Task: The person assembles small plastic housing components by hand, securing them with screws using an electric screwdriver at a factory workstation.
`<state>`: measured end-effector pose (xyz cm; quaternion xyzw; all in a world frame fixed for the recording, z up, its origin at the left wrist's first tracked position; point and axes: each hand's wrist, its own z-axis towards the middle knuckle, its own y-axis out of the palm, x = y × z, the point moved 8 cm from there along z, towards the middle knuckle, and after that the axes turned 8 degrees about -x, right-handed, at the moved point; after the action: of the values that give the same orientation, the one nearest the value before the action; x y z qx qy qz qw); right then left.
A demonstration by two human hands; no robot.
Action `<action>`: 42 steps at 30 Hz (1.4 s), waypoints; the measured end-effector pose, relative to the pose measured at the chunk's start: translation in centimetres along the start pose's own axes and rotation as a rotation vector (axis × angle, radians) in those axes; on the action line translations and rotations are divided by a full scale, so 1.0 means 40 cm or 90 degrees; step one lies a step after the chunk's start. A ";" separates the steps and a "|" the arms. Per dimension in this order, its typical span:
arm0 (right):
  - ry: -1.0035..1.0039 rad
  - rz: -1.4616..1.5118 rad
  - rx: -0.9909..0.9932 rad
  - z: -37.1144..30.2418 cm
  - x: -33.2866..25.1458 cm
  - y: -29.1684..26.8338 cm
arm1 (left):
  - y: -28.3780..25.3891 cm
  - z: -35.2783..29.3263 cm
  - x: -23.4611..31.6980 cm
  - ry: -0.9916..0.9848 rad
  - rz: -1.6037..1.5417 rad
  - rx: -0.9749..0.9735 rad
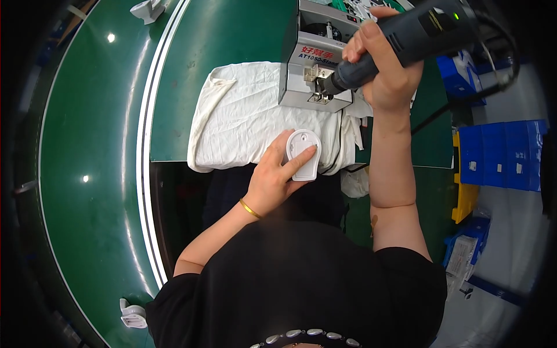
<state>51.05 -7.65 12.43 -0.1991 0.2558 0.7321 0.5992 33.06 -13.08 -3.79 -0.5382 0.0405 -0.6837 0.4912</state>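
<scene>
- My left hand has its fingers curled round a small white plastic housing, pressing it down on the crumpled white cloth at the near edge of the green bench. The grip looks light, more a pinch on one side than a full clamp, so I judge the housing could twist or skate on the loose cloth if anything pushes on it.
- My right hand is wrapped fully closed round a grey electric screwdriver, whose tip sits at the mouth of the grey screw feeder box, well apart from the housing. If the bit meets the feeder at an angle, I would expect a screw to be picked up crooked or dropped.
- A fallen screw would likely vanish into the folds of the cloth, or roll off the bench edge into my lap.
- The screwdriver's black cable loops off to the right, near the blue bins. It could drag on the tool and pull my aim off.
- My left fingertips lie across the top of the housing, so a slipping bit could land on them.
- I cannot tell whether the bit already carries a screw.
</scene>
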 end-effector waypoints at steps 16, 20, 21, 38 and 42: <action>0.230 -0.285 0.047 -0.120 -0.069 0.143 | -0.002 0.002 -0.003 -0.012 -0.007 -0.017; 0.226 -0.322 0.016 -0.119 -0.063 0.143 | -0.002 0.001 -0.004 -0.009 -0.016 -0.013; 0.227 -0.321 0.016 -0.118 -0.061 0.144 | -0.003 0.001 -0.005 -0.010 -0.017 -0.013; 0.283 -0.305 0.020 -0.113 -0.028 0.153 | -0.004 0.003 -0.006 -0.004 -0.021 -0.014; 0.268 -0.324 -0.005 -0.120 -0.022 0.157 | 0.002 -0.002 -0.011 -0.005 -0.016 -0.020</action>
<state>45.01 -12.22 10.01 -0.4062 0.3132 0.5024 0.6961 33.04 -12.83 -4.18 -0.5489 0.0426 -0.6869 0.4744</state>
